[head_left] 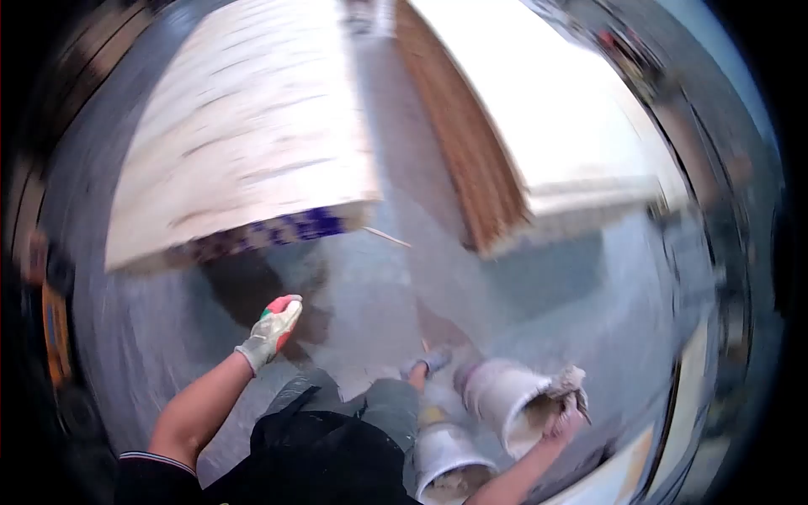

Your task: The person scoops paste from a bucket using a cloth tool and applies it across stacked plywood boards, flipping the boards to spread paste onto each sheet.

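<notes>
My left hand [273, 326], in a whitish glove with red and green patches, hangs over the floor in front of my legs. Its fingers look loosely extended, with nothing visible in them. On the other side, my right hand [564, 421] is closed at the rim of a tilted white bucket [497, 391]. A crumpled greyish-white lump [570, 383] shows beside that hand at the rim; blur hides what it is. A second white bucket [446, 450] stands close to my leg, with pale material inside.
Ahead are a large stack of pale wooden sheets [252, 109] and, at right, another stack with a brown side [459, 126]. A strip of grey floor [404, 168] runs between them. A thin stick [387, 236] lies near the left stack's corner.
</notes>
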